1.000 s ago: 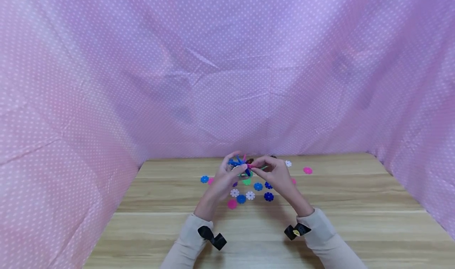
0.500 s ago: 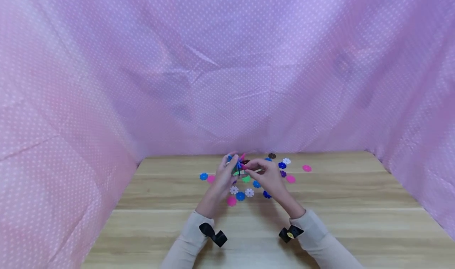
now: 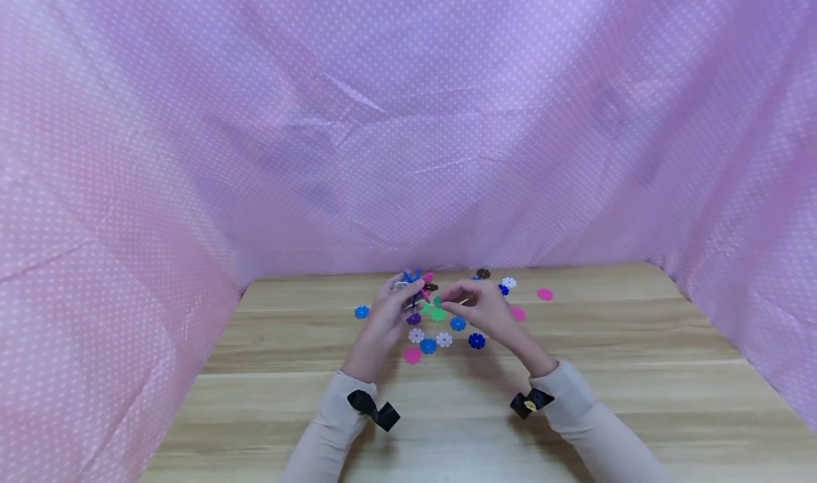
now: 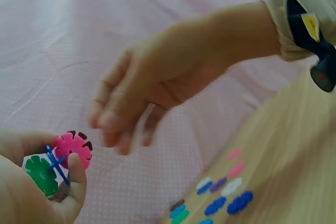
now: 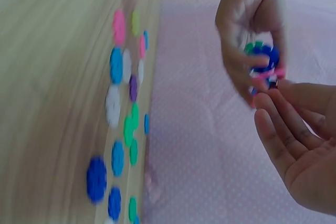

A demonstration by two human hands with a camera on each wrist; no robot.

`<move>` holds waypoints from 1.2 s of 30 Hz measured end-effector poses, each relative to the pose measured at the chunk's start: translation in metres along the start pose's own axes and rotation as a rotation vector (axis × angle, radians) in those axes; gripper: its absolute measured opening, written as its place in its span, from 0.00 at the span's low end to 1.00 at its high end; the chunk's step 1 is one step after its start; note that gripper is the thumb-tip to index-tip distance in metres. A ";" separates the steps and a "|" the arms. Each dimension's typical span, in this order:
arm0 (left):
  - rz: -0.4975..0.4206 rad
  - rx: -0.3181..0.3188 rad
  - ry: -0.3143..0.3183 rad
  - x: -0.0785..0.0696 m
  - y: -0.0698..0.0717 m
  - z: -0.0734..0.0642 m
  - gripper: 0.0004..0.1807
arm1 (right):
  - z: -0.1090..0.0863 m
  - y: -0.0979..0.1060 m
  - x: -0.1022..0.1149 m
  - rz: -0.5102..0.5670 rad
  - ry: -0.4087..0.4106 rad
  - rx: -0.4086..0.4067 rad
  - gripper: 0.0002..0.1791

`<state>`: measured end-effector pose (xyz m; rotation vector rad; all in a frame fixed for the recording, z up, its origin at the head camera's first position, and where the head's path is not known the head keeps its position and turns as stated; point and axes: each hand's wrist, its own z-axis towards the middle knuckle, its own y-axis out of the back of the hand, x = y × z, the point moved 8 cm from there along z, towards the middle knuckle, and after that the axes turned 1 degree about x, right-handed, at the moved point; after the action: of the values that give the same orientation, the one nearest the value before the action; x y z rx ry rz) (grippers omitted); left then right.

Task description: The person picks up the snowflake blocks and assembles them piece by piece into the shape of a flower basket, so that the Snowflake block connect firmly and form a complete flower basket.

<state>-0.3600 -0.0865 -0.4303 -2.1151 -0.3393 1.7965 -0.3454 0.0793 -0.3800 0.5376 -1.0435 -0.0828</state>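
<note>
A small cluster of joined flower-shaped building discs (image 3: 412, 277) is held between the fingers and thumb of my left hand (image 3: 381, 321), raised over the far part of the table. In the left wrist view a pink disc (image 4: 68, 146) faces outward on it, with a green disc (image 4: 42, 174) behind and a blue disc (image 4: 56, 162) edge-on between them. My right hand (image 3: 479, 307) hovers just right of the cluster. Its loosely bent fingers (image 4: 123, 106) show nothing between them. Seen from the right wrist, its fingertips overlap the cluster's lower edge.
Loose discs lie scattered on the wooden table (image 3: 287, 412) below the hands, among them a white disc (image 3: 443, 339), a dark blue disc (image 3: 476, 341) and a pink disc (image 3: 412, 356). Another pink disc (image 3: 545, 294) lies farther right. A pink dotted curtain (image 3: 408, 150) encloses the table's back and sides.
My right hand has come away from the cluster's pink disc, which it was pinching, and moved slightly right. My left hand has shifted a little left with the cluster.
</note>
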 end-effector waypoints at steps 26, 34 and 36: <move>0.120 0.109 0.011 0.007 0.001 0.006 0.24 | -0.039 -0.006 -0.078 -0.408 -0.089 0.526 0.13; 0.160 0.096 0.034 0.016 0.001 0.007 0.24 | -0.041 -0.005 -0.082 -0.327 -0.148 0.515 0.09; 0.181 0.105 0.031 0.018 0.000 0.008 0.24 | -0.040 -0.003 -0.081 -0.281 -0.152 0.513 0.08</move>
<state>-0.3644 -0.0788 -0.4478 -2.1567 -0.0454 1.8338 -0.3529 0.1172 -0.4620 1.1583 -1.1341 -0.1048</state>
